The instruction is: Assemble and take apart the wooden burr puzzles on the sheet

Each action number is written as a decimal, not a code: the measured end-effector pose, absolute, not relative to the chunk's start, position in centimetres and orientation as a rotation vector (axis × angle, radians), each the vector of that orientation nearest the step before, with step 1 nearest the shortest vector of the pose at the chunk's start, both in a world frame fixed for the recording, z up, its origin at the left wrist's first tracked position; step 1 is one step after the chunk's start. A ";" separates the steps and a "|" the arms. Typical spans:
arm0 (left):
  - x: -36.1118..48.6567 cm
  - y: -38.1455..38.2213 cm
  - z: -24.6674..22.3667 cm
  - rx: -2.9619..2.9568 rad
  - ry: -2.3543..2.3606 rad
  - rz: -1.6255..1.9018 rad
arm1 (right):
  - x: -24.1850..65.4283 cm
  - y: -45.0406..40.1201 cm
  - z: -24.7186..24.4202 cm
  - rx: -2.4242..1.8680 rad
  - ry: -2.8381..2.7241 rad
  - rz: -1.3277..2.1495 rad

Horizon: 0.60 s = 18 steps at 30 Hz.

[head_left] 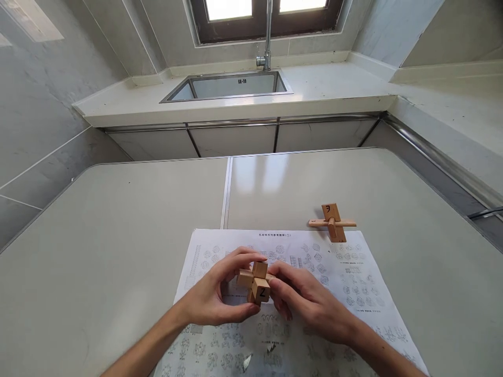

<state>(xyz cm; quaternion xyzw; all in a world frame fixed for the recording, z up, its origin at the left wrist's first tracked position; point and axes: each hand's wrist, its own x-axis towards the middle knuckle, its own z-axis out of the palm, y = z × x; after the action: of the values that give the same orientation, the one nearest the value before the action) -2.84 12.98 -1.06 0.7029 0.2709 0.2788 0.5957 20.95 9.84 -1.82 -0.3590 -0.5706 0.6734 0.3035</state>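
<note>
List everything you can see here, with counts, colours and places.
Table: one, pale grey, foreground
Printed sheet: one, white, on table
Wooden puzzle marked 2: one, brown, held over sheet
Second wooden puzzle: one, brown, across sheet's far edge
Counter: one, off-white, beyond table
Sink: one, grey, in counter
Faucet: one, silver, behind sink
Window: one, brown-framed, behind faucet
Panels: several, grey, below counter
Walls: several, grey, around counter
Possible cord: one, black, right edge
Left hand: one, bare, gripping puzzle 2
Right hand: one, bare, pinching puzzle 2's right
</note>
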 end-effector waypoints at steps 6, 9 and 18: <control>-2.8 12.7 -1.4 1.538 0.660 0.674 | 20.9 9.9 -2.0 -0.927 -1.328 1.882; -2.9 12.6 -1.9 1.419 0.707 0.683 | 20.8 10.1 -2.2 -0.896 -1.116 1.935; -2.4 12.9 -1.3 1.430 0.756 0.686 | 21.8 11.6 -2.0 -0.953 -0.407 1.934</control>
<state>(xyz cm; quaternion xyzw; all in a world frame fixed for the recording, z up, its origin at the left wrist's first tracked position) -2.40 12.87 -1.30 0.6265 0.3311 0.3005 0.6383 21.82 11.65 -2.04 -0.3867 -0.1652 0.7844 0.4560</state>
